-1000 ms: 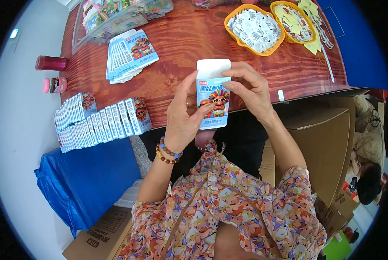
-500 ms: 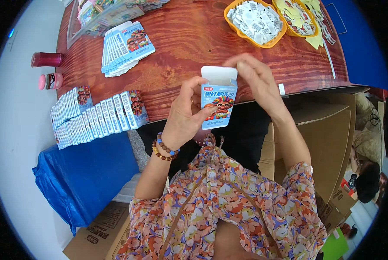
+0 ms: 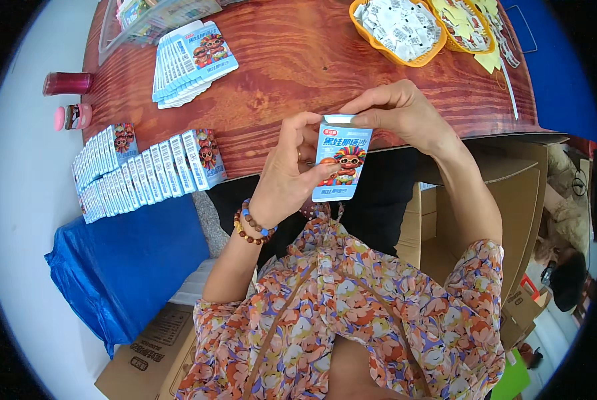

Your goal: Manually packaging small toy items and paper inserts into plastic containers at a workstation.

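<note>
1. While the left hand (image 3: 285, 163) holds the box (image 3: 345, 153) with its thumb laid across the front, this box is just above the near edge of the table (image 3: 278, 73), and its printed front faces up.
2. The right hand (image 3: 408, 117) is at the far end of the box, with thumb and forefinger bent and narrow around the white flap (image 3: 338, 119); if they pinch it firmly, I cannot tell.
3. Two beaded bracelets (image 3: 250, 223) are on the left wrist.
4. On the near left of the table, two rows of boxes (image 3: 148, 177) stand closely together.
5. Farther, a fanned pile of flat cartons (image 3: 192, 67) lies near a clear bin (image 3: 162, 23), which holds colourful packets.
6. At the left edge there are a dark red jar (image 3: 67, 83) and a pink jar (image 3: 78, 117), just beside each other.
7. On the far right, an orange basket (image 3: 426, 59) contains white packets (image 3: 398, 28); a second basket (image 3: 488, 45), with yellow slips (image 3: 455, 19), is beside it.
</note>
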`<state>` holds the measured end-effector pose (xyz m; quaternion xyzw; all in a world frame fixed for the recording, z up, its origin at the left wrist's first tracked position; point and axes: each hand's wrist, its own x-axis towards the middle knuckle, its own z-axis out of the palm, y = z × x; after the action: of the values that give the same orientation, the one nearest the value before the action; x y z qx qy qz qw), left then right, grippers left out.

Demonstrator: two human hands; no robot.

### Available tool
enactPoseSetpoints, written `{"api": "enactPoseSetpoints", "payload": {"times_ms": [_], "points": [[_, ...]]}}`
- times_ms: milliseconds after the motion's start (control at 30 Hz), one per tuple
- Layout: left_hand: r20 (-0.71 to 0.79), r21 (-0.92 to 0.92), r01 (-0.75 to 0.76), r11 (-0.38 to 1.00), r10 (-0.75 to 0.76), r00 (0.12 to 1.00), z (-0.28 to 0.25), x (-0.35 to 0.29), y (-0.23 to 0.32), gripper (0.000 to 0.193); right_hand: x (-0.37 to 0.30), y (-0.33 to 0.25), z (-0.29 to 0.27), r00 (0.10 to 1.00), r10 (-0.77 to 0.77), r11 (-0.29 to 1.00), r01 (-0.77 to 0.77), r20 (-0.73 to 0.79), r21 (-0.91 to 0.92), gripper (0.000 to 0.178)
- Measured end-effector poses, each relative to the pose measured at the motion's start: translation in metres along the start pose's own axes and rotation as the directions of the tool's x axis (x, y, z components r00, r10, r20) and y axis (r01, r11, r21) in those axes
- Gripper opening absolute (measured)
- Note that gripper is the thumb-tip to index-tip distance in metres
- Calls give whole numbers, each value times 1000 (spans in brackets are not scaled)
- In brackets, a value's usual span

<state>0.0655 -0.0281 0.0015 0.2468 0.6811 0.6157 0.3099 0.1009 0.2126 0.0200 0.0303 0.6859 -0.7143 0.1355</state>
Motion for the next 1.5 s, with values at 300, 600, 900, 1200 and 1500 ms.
{"api": "enactPoseSetpoints", "payload": {"times_ms": [300,600,900,1200,1500], "points": [[-77,-96,106,990,-113,991,8,-1,-1,70,-8,-9,13,995,-51,945,20,-88,-326,23],[-58,-208,54,977,-67,996,14,5,-2,76,-17,-7,18,970,-244,877,223,6,-425,42],[-52,-318,47,947,-67,996,14,2,3,77,-20,15,19,926,-354,878,282,-129,-386,41],[-5,13,-6,1000,6,1000,5,4,1,75,-29,2,5,977,-169,980,154,-128,-123,28],[-2,-3,37,999,-37,999,13,4,9,74,-32,-16,5,993,-47,993,35,-105,-111,21]]}}
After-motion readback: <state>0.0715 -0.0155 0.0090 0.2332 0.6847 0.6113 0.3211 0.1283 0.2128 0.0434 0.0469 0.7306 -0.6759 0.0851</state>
